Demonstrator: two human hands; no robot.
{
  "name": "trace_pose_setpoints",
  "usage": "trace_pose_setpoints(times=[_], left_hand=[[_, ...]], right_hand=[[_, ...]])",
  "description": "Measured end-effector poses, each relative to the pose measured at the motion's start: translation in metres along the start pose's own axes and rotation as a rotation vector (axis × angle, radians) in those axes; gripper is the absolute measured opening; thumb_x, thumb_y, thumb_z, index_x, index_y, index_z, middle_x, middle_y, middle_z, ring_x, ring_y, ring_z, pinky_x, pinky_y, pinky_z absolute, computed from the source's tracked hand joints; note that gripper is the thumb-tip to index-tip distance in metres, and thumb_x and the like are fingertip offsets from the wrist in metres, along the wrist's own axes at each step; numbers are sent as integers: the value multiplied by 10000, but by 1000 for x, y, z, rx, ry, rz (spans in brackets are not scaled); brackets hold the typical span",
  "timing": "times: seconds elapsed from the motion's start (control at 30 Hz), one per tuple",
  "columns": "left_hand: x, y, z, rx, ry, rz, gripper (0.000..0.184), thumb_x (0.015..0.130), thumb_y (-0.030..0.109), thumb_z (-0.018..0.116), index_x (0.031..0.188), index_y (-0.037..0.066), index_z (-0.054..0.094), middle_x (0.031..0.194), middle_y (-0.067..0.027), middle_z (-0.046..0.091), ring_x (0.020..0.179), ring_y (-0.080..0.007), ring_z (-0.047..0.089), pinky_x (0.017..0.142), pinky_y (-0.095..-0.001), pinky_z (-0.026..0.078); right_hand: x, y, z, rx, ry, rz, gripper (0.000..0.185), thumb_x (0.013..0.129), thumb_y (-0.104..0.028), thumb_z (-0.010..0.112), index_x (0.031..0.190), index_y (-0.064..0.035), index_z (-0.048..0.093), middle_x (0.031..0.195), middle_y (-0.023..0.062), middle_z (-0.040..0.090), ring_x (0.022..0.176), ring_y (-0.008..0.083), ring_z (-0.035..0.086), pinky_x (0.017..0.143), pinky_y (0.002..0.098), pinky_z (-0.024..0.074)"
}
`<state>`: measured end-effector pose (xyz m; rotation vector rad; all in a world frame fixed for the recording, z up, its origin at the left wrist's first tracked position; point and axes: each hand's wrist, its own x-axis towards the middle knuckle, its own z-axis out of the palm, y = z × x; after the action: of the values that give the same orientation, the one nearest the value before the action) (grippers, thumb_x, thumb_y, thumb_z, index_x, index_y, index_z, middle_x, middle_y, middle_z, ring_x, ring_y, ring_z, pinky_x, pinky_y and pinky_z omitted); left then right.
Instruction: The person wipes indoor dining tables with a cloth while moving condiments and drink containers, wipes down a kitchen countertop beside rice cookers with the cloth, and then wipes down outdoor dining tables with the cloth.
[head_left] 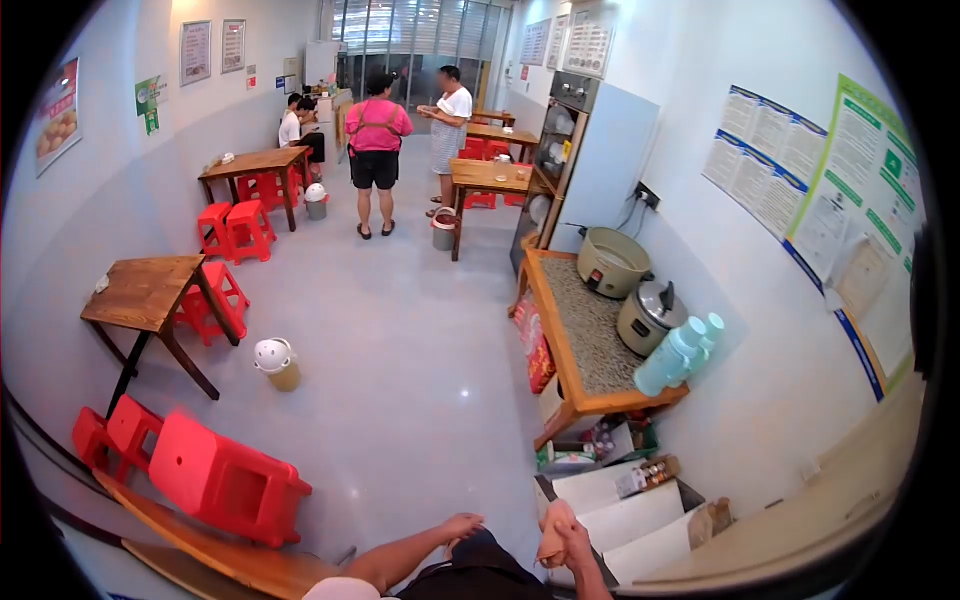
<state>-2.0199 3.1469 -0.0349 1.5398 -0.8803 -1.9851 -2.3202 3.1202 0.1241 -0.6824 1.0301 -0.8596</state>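
Observation:
At the bottom of the head view, my right hand (pixel 574 544) is closed around a folded pinkish-orange cloth (pixel 553 528), whose upper end sticks out above the fingers. My left hand (pixel 463 525) hangs in front of my dark clothing with its fingers loosely extended, and nothing shows in it. To the right of the cloth lie white flat boxes or panels (pixel 615 520) on the floor.
A speckled-top stand (pixel 590 340) on the right bears a large cooker (pixel 612 262), a rice cooker (pixel 652 315) and light-blue thermos flasks (pixel 672 360). Red stools (pixel 225 475) and a wooden table (pixel 150 290) stand left, near a lidded bin (pixel 278 365). Several people are farther back.

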Motion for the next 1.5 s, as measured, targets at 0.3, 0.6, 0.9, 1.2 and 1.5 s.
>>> trace_pose_setpoints(times=[0.3,0.6,0.9,1.2,1.5], left_hand=[[28,246,-153,-619,-29,491,450,1081,417,434,1302,68,612,1223,-61,674,1102,-199,656,996,-388,516],[7,404,-346,-696,714,594,438,1092,419,413,1054,50,646,804,26,623,668,-79,560,594,-249,462],[59,495,-579,-709,487,644,357,1011,338,638,1158,12,636,1003,-34,680,874,-92,625,762,-261,510],[61,607,-809,-341,678,631,251,977,287,682,1006,39,705,859,34,641,787,-52,543,690,-230,454],[95,672,-1058,-184,986,451,226,942,199,705,1047,-1,701,841,19,640,773,-60,548,695,-241,471]], right_hand=[[282,-93,226,60,-464,183,454,1024,-266,599,1380,2,517,1222,133,658,1088,240,676,899,403,587],[498,-162,431,-431,-714,24,355,1015,-300,613,1182,12,619,958,56,689,752,116,654,604,249,529],[677,-200,620,-468,-666,-179,207,1000,-148,605,1152,-12,637,979,15,670,794,64,614,668,245,529],[850,-234,763,-413,-638,-117,172,998,-167,623,1093,-25,649,889,-15,640,775,56,568,680,240,482],[1039,-251,1003,-237,-856,186,172,993,-149,617,1117,-29,630,959,4,650,868,86,612,785,276,528]])
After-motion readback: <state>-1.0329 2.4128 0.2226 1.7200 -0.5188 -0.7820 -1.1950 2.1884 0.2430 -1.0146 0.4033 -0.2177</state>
